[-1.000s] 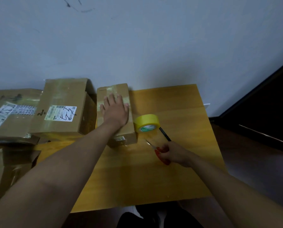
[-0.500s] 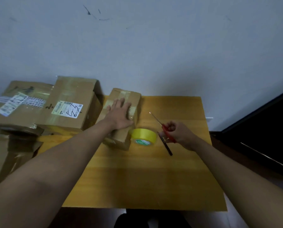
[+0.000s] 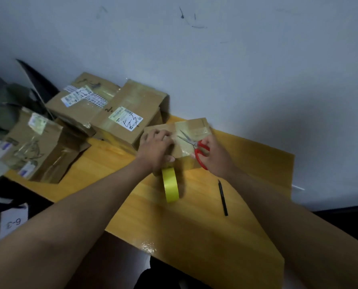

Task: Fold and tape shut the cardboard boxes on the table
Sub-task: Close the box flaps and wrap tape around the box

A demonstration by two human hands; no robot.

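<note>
A small cardboard box [image 3: 194,127] with clear tape across its top lies on the yellow wooden table [image 3: 246,167]. My left hand [image 3: 156,148] presses down on the box's near left part, fingers bent over its edge. My right hand [image 3: 214,156] grips red-handled scissors [image 3: 197,148]; their blades are parted over the taped top. A yellow tape roll [image 3: 170,184] stands on edge just in front of the box, below my left hand.
A black pen [image 3: 223,197] lies on the table to the right of the roll. Larger labelled cardboard boxes [image 3: 128,113] [image 3: 80,103] [image 3: 36,147] crowd the table's left end. The wall is close behind. A paper marked 6-3 [image 3: 13,222] lies lower left.
My right hand carried the scissors from the table up over the small box. The tape roll now stands on edge in front of the box. The view swung left.
</note>
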